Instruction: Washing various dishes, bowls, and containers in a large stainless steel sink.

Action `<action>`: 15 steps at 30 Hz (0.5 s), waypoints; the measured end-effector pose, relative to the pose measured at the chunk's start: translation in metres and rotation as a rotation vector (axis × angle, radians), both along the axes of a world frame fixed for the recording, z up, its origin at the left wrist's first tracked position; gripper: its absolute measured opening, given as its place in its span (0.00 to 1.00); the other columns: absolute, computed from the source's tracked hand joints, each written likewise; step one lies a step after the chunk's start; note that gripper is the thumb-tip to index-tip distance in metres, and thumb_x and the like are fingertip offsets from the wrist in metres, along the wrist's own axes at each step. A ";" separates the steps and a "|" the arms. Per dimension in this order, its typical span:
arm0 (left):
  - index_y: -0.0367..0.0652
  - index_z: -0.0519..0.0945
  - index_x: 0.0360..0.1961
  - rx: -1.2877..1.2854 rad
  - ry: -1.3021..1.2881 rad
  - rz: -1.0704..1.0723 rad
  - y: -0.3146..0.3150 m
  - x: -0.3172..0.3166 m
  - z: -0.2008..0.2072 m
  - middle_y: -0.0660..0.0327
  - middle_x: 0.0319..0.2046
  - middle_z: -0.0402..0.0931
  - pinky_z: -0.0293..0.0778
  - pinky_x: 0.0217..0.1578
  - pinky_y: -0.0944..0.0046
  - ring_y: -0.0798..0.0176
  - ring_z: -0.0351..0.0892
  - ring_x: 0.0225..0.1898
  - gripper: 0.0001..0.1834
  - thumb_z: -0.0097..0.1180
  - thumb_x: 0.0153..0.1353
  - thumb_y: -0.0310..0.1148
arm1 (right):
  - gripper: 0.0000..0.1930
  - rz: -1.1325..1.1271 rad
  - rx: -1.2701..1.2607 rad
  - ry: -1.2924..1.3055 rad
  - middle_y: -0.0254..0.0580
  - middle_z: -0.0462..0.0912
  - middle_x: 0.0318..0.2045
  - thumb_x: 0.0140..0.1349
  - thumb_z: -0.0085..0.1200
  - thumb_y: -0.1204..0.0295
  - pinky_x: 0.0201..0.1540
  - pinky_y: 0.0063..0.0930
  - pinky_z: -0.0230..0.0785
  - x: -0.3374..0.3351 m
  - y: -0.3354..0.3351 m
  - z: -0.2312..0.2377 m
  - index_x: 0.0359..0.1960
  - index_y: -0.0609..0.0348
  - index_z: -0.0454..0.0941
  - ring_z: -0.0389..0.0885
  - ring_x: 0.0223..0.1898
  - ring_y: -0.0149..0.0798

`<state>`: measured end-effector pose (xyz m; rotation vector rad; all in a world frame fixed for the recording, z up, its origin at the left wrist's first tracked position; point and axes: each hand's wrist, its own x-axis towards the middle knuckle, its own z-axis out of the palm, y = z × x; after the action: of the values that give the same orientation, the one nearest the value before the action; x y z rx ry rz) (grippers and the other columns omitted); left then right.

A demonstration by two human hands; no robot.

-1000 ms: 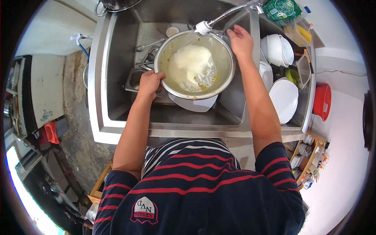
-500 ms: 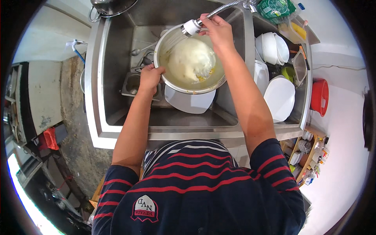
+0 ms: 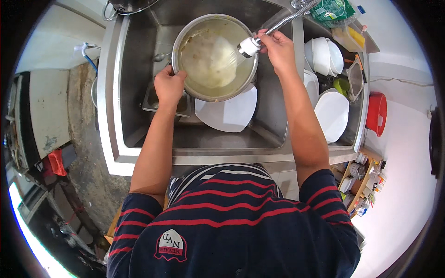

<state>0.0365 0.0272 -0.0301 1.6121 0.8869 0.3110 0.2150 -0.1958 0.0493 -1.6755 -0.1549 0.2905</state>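
My left hand (image 3: 169,86) is closed on the left rim of a round metal pot (image 3: 180,44) held over the sink. Cloudy, foamy liquid (image 3: 204,62) swirls inside it. In my right hand (image 3: 277,46) is a white spray nozzle (image 3: 249,47) on a flexible metal hose (image 3: 289,17). Water fans from it leftward into the pot. Beneath the pot, a white plate (image 3: 227,113) lies in the basin, and a small metal tray (image 3: 183,107) sits partly hidden by my left wrist. A spoon (image 3: 160,57) rests left of the pot.
The right basin holds stacked white bowls (image 3: 320,55), white plates (image 3: 332,116) and a green cup (image 3: 341,85). A dark pot (image 3: 132,5) stands at the far left corner. Beyond the sink's right side hangs a red basin (image 3: 377,114). The steel front edge (image 3: 222,157) runs before me.
The pot has shifted left and slightly away from me, and my left hand has gone left with it. My right hand and the nozzle have moved right and nearer. The liquid looks more evenly spread.
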 end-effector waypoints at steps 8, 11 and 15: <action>0.35 0.84 0.32 -0.018 -0.015 0.043 -0.003 0.000 0.010 0.60 0.23 0.81 0.72 0.30 0.66 0.70 0.77 0.24 0.11 0.60 0.47 0.29 | 0.09 -0.017 -0.072 0.035 0.38 0.85 0.33 0.62 0.55 0.71 0.31 0.21 0.69 -0.006 -0.008 0.009 0.40 0.61 0.81 0.80 0.32 0.28; 0.34 0.83 0.31 0.000 0.022 0.088 -0.006 0.002 0.016 0.61 0.23 0.81 0.72 0.30 0.67 0.71 0.76 0.24 0.10 0.60 0.47 0.29 | 0.09 0.009 0.013 0.037 0.37 0.83 0.29 0.59 0.57 0.72 0.27 0.21 0.69 -0.011 -0.012 0.023 0.37 0.64 0.81 0.78 0.27 0.27; 0.33 0.83 0.30 -0.084 0.011 0.153 0.001 0.003 0.004 0.61 0.22 0.80 0.70 0.28 0.67 0.71 0.74 0.23 0.09 0.60 0.46 0.27 | 0.09 0.047 -0.006 0.033 0.37 0.83 0.29 0.59 0.57 0.71 0.28 0.21 0.69 -0.014 -0.022 0.029 0.37 0.65 0.81 0.78 0.29 0.27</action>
<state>0.0393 0.0282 -0.0265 1.4732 1.0208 0.3673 0.2010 -0.2179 0.0785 -1.6743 -0.1687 0.3537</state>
